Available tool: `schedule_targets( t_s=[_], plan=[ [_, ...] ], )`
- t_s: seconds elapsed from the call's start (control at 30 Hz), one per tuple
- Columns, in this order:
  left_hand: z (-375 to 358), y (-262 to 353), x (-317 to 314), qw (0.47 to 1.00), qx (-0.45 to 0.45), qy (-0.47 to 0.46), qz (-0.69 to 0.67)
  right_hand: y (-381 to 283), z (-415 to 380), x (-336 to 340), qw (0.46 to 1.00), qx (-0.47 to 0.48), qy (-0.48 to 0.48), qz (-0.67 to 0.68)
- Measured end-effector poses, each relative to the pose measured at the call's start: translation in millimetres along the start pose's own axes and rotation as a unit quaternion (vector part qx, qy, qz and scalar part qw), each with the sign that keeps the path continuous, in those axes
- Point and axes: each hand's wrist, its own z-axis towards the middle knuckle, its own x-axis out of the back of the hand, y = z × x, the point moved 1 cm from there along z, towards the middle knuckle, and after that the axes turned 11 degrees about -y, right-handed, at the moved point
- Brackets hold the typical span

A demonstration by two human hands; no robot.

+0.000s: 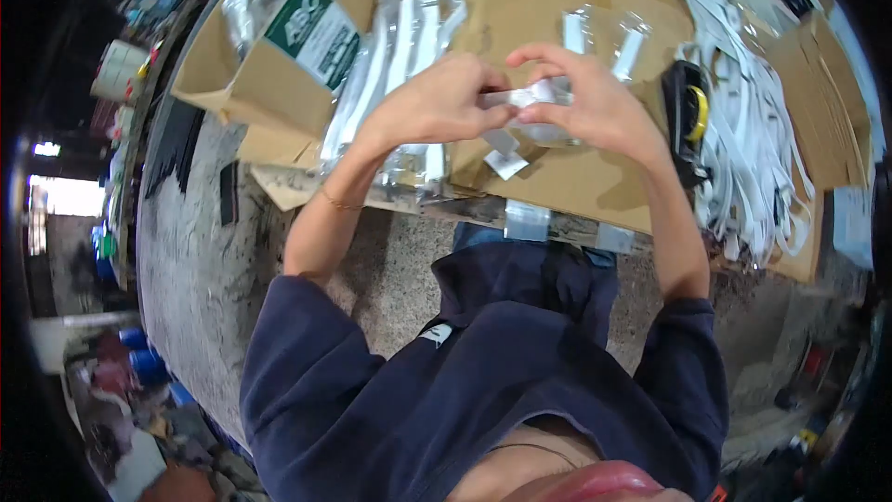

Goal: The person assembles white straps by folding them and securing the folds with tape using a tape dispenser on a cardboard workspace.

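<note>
Above the cardboard-covered table (595, 177), my left hand (446, 102) pinches one end of a small white strap (506, 99). The fingers of my right hand (585, 98) close round the strap's other end, beside some clear plastic. Just below the hands lie small white tags (506, 163). Bagged white straps (402, 46) lie to the left of my left hand. Beyond my right hand are two small plastic bags with white pieces (628, 51).
An open cardboard box (251, 98) with plastic-wrapped items and a green-white label stands at left. At right are a black and yellow tool (683, 116), a heap of loose white straps (743, 149) and another cardboard box (822, 93).
</note>
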Motion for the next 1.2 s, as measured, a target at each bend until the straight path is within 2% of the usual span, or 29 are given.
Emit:
schedule_targets(
  t_s=[0.03,0.07,0.1,0.13,0.17,0.2,0.23,0.3,0.33,0.4,0.43,0.47,0.53,0.57,0.67,0.73,0.8,0.83,0.97,1.13,1.2],
  plan=[
    [4,-5,-1,1.000,-0.001,-0.005,0.019,5,-8,-1,0.998,0.020,0.042,-0.040],
    [5,-4,1,0.998,0.016,-0.024,0.055,8,-22,2,0.997,-0.005,0.057,-0.043],
    [6,-13,-6,1.000,0.008,-0.004,0.016,10,-39,5,0.985,0.028,0.140,-0.099],
    [5,-21,-9,0.999,0.029,-0.025,-0.013,10,-55,7,0.961,0.062,0.216,-0.162],
    [1,-23,-11,0.997,-0.001,-0.004,-0.073,14,-81,16,0.949,-0.002,0.273,-0.160],
    [-3,-25,-12,0.995,0.005,-0.002,-0.104,29,-107,23,0.916,-0.106,0.336,-0.195],
    [-6,-34,-15,0.989,0.006,0.005,-0.147,48,-137,31,0.893,-0.179,0.375,-0.171],
    [-8,-43,-22,0.974,0.016,0.017,-0.223,78,-181,47,0.855,-0.345,0.338,-0.189],
    [-8,-43,-24,0.967,0.020,0.022,-0.254,93,-195,53,0.852,-0.352,0.337,-0.192],
    [-4,-45,-29,0.965,0.012,0.020,-0.263,117,-208,60,0.880,-0.397,0.256,-0.046],
    [-2,-44,-32,0.960,0.012,0.032,-0.278,117,-206,63,0.886,-0.404,0.227,-0.029],
    [-1,-43,-36,0.955,0.015,0.045,-0.294,117,-204,66,0.885,-0.407,0.226,-0.030],
    [-1,-41,-43,0.947,0.008,0.051,-0.317,120,-199,70,0.887,-0.400,0.199,0.121],
    [-2,-39,-45,0.949,0.013,0.053,-0.309,118,-195,72,0.871,-0.411,0.210,0.170],
    [-5,-38,-48,0.951,0.023,0.052,-0.304,126,-198,74,0.870,-0.389,0.223,0.205],
    [-7,-39,-51,0.946,0.035,0.064,-0.315,119,-199,72,0.882,-0.372,0.221,0.184],
    [-6,-43,-54,0.943,0.036,0.062,-0.324,92,-192,72,0.868,-0.334,0.335,0.149],
    [-6,-42,-54,0.943,0.036,0.060,-0.326,89,-191,74,0.871,-0.347,0.334,0.100],
    [-6,-39,-55,0.944,0.035,0.063,-0.321,80,-201,68,0.883,-0.298,0.311,0.187],
    [-8,-40,-59,0.946,0.046,0.061,-0.315,82,-217,46,0.875,-0.320,0.318,0.178],
    [-9,-38,-63,0.936,0.057,0.065,-0.341,80,-220,36,0.851,-0.304,0.370,0.216]
  ],
)
